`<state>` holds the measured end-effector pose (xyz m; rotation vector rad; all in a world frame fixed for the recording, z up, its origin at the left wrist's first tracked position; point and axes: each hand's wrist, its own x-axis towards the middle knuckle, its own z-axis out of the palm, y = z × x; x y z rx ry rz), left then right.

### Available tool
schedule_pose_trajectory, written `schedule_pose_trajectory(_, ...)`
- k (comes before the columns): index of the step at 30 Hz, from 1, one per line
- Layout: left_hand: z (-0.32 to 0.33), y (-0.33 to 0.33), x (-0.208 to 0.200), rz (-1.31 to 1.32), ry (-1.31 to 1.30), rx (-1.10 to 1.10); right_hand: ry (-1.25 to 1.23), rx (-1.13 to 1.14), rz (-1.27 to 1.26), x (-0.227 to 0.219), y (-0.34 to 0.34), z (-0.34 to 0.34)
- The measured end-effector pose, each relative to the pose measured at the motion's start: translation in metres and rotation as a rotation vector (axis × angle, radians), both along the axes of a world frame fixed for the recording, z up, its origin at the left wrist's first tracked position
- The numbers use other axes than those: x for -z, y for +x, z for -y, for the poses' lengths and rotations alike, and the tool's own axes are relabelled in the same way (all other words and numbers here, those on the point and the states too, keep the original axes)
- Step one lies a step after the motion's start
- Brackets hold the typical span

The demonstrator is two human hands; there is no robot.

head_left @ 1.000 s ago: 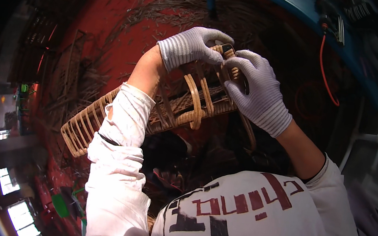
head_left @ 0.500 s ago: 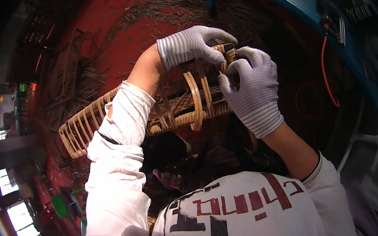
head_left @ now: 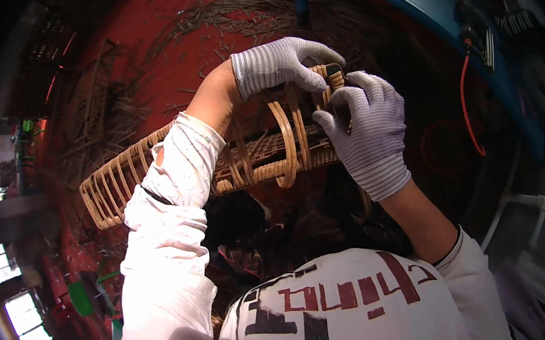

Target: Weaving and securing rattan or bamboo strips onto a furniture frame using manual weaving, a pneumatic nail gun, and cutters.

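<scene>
A long tan rattan piece (head_left: 265, 171), like a slatted basket or frame, lies slantwise across the middle beneath my arms. Its upper end is a bar (head_left: 335, 79) wound with cane strips, with a dark core showing at the tip. My left hand (head_left: 277, 67), in a pale striped knit glove, grips that bar between thumb and fingers. On the bar's other side is my right hand (head_left: 372, 131), gloved alike, its fingers curled and its thumb toward them. Whatever its fingertips pinch is hidden or too thin to make out. Curved cane bands (head_left: 287, 138) loop over the near rim.
Loose cane strips (head_left: 258, 4) are heaped on the red floor (head_left: 161, 23). At the upper right stands a blue bench (head_left: 431, 12) with a tool (head_left: 467, 24) and a red hose (head_left: 465, 98) hanging down. A white pipe frame (head_left: 526, 199) is at the right.
The rattan piece's upper end has shifted slightly right with my left hand. My right hand has moved slightly, its fingers opening a little from the bar.
</scene>
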<state>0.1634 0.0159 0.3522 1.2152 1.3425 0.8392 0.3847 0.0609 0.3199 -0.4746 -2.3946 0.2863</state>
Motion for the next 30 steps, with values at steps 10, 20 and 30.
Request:
schedule_pose_trajectory(10, -0.001, 0.002, -0.004, -0.061, 0.028, 0.028, -0.081, -0.140, -0.065, -0.008, 0.004, -0.020)
schedule_pose_trajectory(20, 0.001, 0.002, -0.002, 0.046, -0.032, -0.019, 0.040, -0.101, 0.100, -0.016, 0.005, -0.015)
schedule_pose_trajectory(30, -0.002, 0.002, -0.001, 0.044, -0.020, -0.005, -0.151, -0.030, 0.016, -0.002, -0.006, -0.011)
